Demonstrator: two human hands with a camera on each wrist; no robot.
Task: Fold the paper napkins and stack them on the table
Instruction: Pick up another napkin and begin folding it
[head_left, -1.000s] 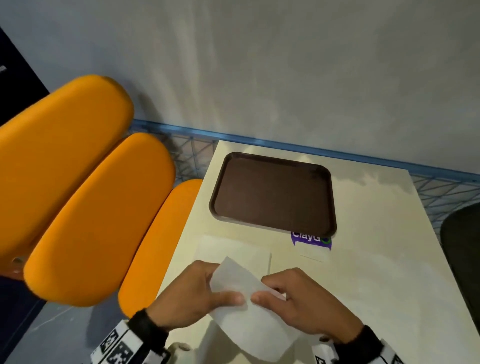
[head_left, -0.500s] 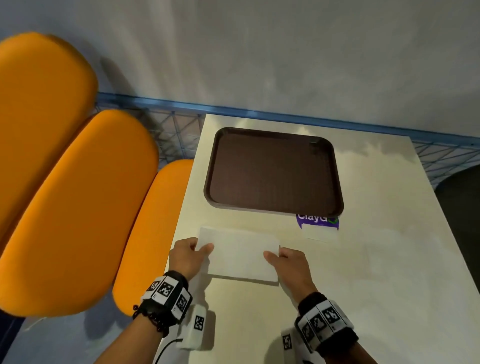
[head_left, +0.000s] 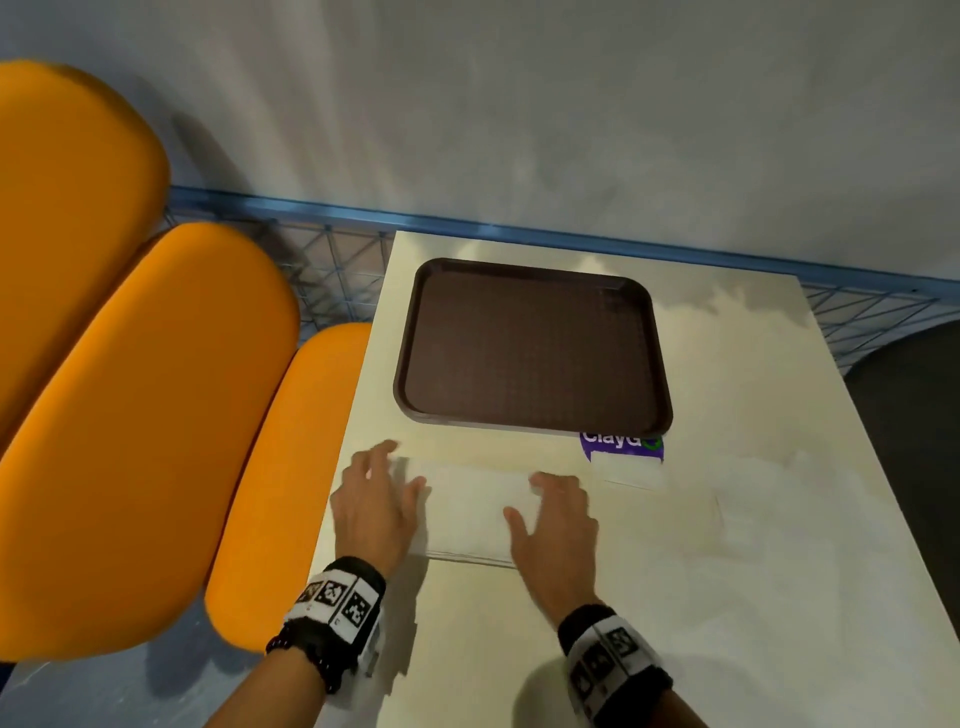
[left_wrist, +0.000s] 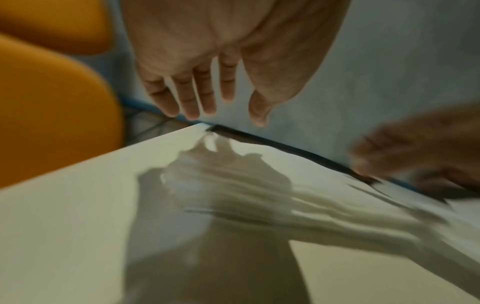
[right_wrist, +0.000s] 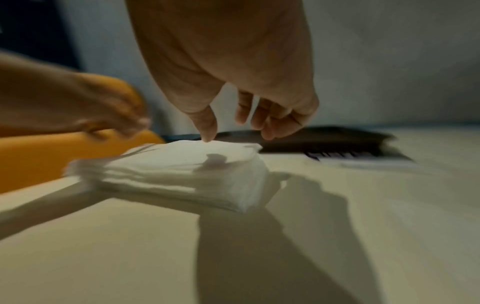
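A stack of folded white paper napkins (head_left: 467, 512) lies on the pale table (head_left: 727, 597), just in front of the brown tray. My left hand (head_left: 379, 488) is at the stack's left edge with fingers straight and spread. In the left wrist view the left hand (left_wrist: 207, 98) hovers above the blurred stack (left_wrist: 259, 203) and holds nothing. My right hand (head_left: 550, 512) lies over the stack's right edge. In the right wrist view the right hand (right_wrist: 249, 115) has its thumb tip touching the top napkin of the stack (right_wrist: 187, 170), with the fingers loosely bent and free of it.
An empty brown tray (head_left: 530, 348) sits at the back of the table, with a purple sticker (head_left: 621, 447) at its near right corner. Orange seat pads (head_left: 145, 415) stand to the left. A blue wire frame (head_left: 519, 234) runs along the wall.
A second ago both hands pinched a napkin in the air. They laid it on the stack, then let go; both hands now have relaxed fingers at the stack's sides.
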